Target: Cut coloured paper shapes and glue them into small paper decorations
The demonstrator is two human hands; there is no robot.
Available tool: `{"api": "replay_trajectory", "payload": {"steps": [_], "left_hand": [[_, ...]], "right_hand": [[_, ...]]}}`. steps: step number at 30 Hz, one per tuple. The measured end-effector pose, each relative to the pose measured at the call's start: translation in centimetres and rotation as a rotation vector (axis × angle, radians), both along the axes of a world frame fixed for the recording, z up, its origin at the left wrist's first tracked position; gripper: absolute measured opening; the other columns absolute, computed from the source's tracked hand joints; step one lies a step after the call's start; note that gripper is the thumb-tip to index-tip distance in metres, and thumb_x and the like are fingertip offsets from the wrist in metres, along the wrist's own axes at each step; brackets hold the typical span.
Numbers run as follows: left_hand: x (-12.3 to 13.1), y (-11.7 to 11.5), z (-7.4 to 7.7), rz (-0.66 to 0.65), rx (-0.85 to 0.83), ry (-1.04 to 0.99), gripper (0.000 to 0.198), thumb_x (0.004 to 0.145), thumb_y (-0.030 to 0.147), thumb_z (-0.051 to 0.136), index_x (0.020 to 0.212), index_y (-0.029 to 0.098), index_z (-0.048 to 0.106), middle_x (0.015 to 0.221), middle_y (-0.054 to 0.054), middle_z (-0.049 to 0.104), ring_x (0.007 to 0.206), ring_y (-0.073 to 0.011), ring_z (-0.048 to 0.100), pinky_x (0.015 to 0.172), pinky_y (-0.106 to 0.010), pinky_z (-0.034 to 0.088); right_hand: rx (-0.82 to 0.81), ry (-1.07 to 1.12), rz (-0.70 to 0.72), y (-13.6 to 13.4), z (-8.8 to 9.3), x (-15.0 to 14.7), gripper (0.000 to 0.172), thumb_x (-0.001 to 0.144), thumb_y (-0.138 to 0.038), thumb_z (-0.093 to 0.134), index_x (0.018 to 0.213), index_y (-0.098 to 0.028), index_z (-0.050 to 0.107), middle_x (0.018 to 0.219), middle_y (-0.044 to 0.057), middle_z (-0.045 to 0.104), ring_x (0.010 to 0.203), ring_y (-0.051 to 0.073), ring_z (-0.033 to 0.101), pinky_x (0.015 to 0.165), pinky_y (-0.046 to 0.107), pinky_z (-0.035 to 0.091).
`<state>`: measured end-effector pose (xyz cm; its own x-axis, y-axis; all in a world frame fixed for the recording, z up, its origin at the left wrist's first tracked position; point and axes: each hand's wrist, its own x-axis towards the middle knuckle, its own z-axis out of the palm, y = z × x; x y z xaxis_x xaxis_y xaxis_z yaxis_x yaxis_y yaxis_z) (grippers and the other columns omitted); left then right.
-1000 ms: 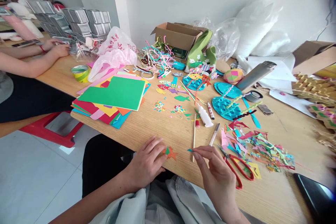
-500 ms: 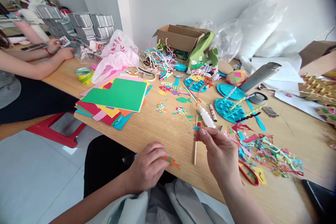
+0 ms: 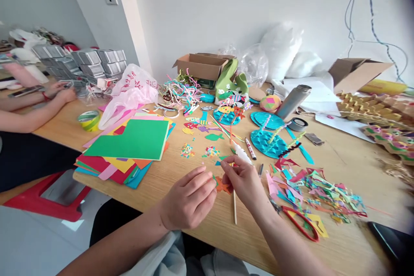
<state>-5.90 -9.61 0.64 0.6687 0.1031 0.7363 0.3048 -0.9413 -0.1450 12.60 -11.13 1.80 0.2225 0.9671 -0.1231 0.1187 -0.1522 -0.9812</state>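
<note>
My left hand [image 3: 193,200] is closed on an orange paper fish [image 3: 224,185] with a green patch, its tail sticking out to the right. Beside it, my right hand [image 3: 241,177] pinches a small blue paper piece [image 3: 218,163] at the fingertips, just above the fish. A thin wooden stick [image 3: 234,211] lies on the table below the right hand. Behind that hand are a white glue bottle [image 3: 241,153] and a marker [image 3: 250,148]. Small piles of confetti dots [image 3: 186,151] and several cut paper fish [image 3: 214,136] lie farther back.
Coloured paper sheets [image 3: 142,138] are stacked at left. Paper scraps [image 3: 323,189] and red-handled scissors [image 3: 300,224] lie at right. Behind stand blue craft discs [image 3: 263,140], a steel flask [image 3: 294,101] and a cardboard box [image 3: 200,67]. Another person's hands [image 3: 63,92] are at far left.
My right hand has moved left and down with the blue piece, close to my left hand. The left hand has risen with the orange fish. The view has turned to the right.
</note>
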Motion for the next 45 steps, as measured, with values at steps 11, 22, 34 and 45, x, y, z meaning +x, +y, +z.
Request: {"api": "replay_trajectory", "payload": {"steps": [11, 22, 34, 45], "left_hand": [[1.8, 1.6, -0.2, -0.025, -0.22, -0.162, 0.03, 0.083, 0.015, 0.059, 0.113, 0.014, 0.059, 0.113, -0.011, 0.066, 0.119, -0.0236, 0.054, 0.104, -0.044, 0.047], [6.7, 4.7, 0.7, -0.094, -1.78, -0.255, 0.02, 0.074, 0.031, 0.059, 0.066, 0.013, 0.063, 0.062, -0.001, 0.061, 0.062, -0.0135, 0.055, 0.062, -0.026, 0.042], [5.3, 6.9, -0.6, -0.534, -2.156, -0.778, 0.008, 0.072, 0.023, 0.073, 0.073, 0.015, 0.072, 0.106, -0.007, 0.072, 0.093, -0.0242, 0.067, 0.093, -0.041, 0.046], [5.1, 6.9, -0.4, -0.528, -2.189, -0.756, 0.008, 0.071, 0.02, 0.074, 0.07, 0.014, 0.069, 0.096, -0.01, 0.075, 0.092, -0.0221, 0.067, 0.087, -0.035, 0.046]], "right_hand": [[0.187, -0.364, -0.124, 0.9, -0.8, 0.8, 0.029, 0.089, -0.047, 0.05, 0.079, -0.02, 0.056, 0.043, -0.006, 0.046, 0.037, 0.012, 0.041, 0.039, 0.023, 0.022], [0.324, -0.646, -0.324, 0.5, -2.0, 1.4, 0.026, 0.092, -0.042, 0.047, 0.087, -0.02, 0.059, 0.05, -0.003, 0.054, 0.039, 0.012, 0.045, 0.042, 0.024, 0.026], [0.6, -0.743, -0.288, 0.6, -2.7, 3.1, 0.008, 0.091, -0.021, 0.057, 0.09, -0.022, 0.064, 0.075, 0.001, 0.071, 0.065, 0.015, 0.067, 0.06, 0.024, 0.05], [0.831, -0.981, 0.001, 0.4, -2.8, 2.7, 0.027, 0.088, -0.002, 0.056, 0.108, -0.019, 0.06, 0.096, 0.008, 0.068, 0.084, 0.018, 0.063, 0.072, 0.03, 0.052]]}}
